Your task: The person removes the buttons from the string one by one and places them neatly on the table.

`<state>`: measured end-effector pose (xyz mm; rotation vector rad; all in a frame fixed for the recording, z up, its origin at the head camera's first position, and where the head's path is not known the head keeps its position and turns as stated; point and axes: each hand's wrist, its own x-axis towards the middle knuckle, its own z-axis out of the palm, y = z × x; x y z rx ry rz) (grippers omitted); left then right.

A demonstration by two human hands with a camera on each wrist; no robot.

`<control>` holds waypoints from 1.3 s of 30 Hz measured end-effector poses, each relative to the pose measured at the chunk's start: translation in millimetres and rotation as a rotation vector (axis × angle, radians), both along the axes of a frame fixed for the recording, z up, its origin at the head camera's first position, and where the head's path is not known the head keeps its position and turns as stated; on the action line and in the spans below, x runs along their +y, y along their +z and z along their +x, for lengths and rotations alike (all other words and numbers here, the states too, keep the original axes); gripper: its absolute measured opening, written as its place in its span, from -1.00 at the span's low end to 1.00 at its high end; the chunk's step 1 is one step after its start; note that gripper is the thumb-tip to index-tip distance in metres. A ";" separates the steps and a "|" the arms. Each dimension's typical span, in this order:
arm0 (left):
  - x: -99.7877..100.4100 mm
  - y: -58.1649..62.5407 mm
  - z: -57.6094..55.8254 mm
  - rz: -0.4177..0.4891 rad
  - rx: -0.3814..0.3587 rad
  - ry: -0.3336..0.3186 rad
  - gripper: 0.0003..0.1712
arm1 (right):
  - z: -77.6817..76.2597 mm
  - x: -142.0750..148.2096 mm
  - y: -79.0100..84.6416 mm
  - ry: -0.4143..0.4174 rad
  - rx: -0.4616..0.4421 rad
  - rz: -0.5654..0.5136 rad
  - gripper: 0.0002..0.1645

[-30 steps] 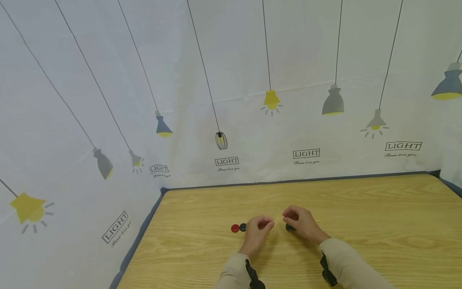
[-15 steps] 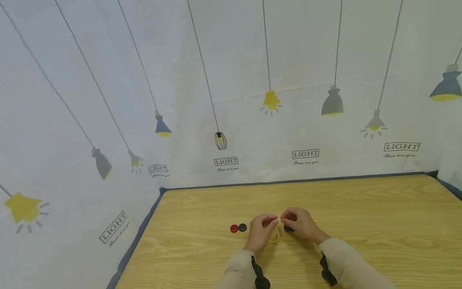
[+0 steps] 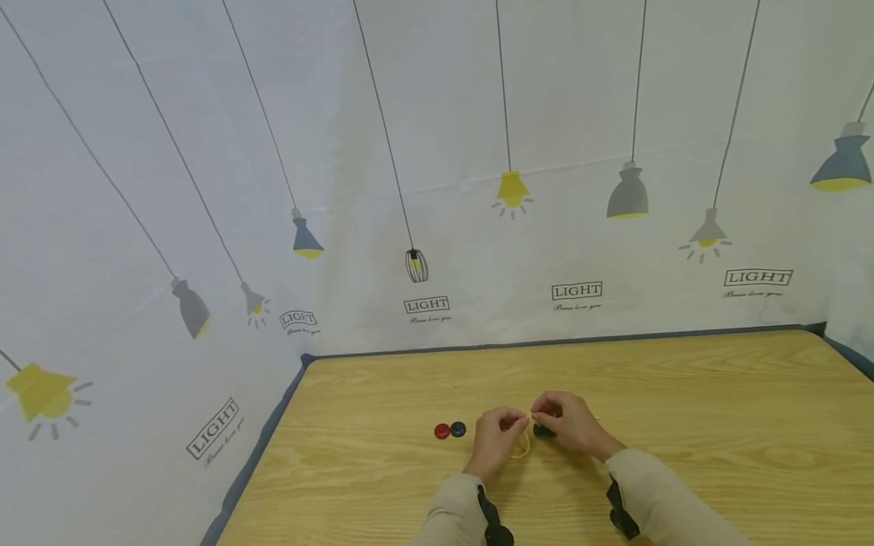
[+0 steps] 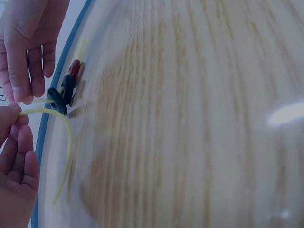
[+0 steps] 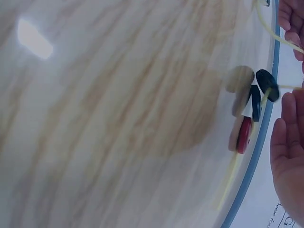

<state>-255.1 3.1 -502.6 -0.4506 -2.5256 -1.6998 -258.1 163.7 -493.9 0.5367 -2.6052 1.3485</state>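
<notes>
My left hand (image 3: 493, 440) pinches a yellow cord (image 4: 69, 137) between thumb and finger, and a loose length curves down from it in the left wrist view. Fingertip to fingertip with it, my right hand (image 3: 570, 421) pinches the same cord. On the cord, below the right hand, hang a dark button (image 5: 267, 85), a second dark button (image 5: 256, 103) and a red button (image 5: 243, 135). In the head view the right hand hides most of these; only dark button edges (image 3: 544, 431) show beneath it.
To the left of the hands, a loose red button (image 3: 441, 431) and a loose dark button (image 3: 457, 429) lie side by side on the wooden table (image 3: 382, 485). A white sheet (image 3: 478, 318) printed with lamps stands behind the table's far edge.
My left hand has shifted right, bringing its fingertips up to the right hand's. A loop of cord now shows below the left hand. The right hand has barely moved.
</notes>
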 end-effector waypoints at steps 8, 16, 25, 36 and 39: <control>3.3 -1.0 -1.3 0.019 0.054 0.030 -0.91 | 0.9 4.3 1.5 -0.054 -0.014 0.010 -0.95; 2.4 -0.5 0.5 0.029 0.031 0.047 -0.93 | 1.3 8.1 -3.1 -0.063 -0.052 0.036 -0.94; 4.8 2.3 -1.1 0.034 0.047 0.044 -0.93 | -0.3 11.7 -9.5 0.003 -0.031 0.053 -0.90; 7.6 5.6 1.4 0.064 0.052 0.031 -0.89 | -0.9 9.2 -12.5 0.039 -0.007 0.057 -0.90; 8.6 5.6 1.2 0.068 0.061 0.029 -0.89 | -1.4 8.1 -14.2 0.046 0.010 0.062 -0.91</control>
